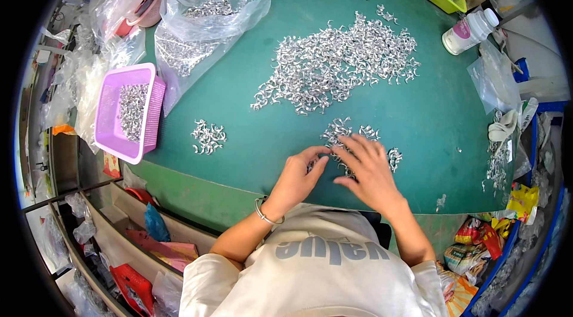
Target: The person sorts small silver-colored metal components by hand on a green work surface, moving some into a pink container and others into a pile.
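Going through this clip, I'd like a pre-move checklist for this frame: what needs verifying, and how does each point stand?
1. Right hand at the near heap of metal pieces: ok, spread over it.
2. Left hand grip: cannot tell whether it pinches a piece.
3. Large pile clear of both hands: ok, it lies beyond them.
4. Small heap at left separate from the large pile: ok.
5. Table's right edge free of loose pieces: not ok, some lie scattered there.
6. White bottle capped: ok.
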The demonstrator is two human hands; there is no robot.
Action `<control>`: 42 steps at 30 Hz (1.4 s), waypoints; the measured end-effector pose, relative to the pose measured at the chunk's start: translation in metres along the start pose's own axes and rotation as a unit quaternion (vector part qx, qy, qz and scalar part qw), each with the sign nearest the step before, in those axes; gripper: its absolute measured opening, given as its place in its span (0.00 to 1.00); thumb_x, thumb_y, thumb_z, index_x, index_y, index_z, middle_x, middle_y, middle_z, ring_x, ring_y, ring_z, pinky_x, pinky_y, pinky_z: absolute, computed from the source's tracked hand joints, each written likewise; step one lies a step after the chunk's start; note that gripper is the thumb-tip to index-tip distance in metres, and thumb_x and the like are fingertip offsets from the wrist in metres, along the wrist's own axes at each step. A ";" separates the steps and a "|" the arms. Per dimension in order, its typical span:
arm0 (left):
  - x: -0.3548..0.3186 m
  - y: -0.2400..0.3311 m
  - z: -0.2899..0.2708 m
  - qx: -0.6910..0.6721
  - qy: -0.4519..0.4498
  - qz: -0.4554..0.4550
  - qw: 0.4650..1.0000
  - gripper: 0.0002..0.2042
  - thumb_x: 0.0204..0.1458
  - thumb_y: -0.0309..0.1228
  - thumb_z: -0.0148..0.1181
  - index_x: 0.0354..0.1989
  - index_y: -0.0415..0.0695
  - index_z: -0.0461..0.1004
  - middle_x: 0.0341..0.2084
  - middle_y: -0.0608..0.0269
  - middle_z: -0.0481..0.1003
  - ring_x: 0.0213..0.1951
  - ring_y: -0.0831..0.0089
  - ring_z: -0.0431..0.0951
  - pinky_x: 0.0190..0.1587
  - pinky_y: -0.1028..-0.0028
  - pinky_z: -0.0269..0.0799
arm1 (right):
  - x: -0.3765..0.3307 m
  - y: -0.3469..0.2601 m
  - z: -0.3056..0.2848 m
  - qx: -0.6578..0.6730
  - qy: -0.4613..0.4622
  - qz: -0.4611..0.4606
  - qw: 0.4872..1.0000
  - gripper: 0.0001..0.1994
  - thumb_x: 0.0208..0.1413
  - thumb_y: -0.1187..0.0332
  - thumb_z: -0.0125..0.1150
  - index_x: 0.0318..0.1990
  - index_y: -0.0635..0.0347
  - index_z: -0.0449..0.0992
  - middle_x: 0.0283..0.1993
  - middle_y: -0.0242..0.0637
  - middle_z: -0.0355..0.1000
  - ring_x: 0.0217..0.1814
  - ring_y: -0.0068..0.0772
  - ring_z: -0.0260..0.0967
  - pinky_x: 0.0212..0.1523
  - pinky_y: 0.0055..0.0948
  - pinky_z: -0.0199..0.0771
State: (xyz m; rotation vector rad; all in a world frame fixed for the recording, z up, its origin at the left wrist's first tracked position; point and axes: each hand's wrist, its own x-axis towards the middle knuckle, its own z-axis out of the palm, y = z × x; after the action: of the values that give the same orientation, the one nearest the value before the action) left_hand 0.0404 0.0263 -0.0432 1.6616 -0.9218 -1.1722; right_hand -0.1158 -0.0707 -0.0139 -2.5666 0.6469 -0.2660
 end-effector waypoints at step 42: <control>-0.014 0.045 0.007 -0.137 0.023 0.108 0.984 0.04 0.45 0.19 0.61 0.31 0.36 0.75 0.17 0.74 0.63 0.23 0.88 0.59 0.26 0.85 0.57 | -0.005 -0.019 -0.023 0.376 0.111 0.134 0.910 0.05 0.45 0.80 0.61 0.32 0.66 0.76 0.29 0.38 0.72 0.31 0.29 0.70 0.33 0.24 0.69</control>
State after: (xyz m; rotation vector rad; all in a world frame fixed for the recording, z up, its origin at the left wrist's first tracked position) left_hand 0.0258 0.0222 0.0020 1.3293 -0.8465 -1.0556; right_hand -0.1190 -0.0628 0.0153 -1.7025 0.7799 -0.5880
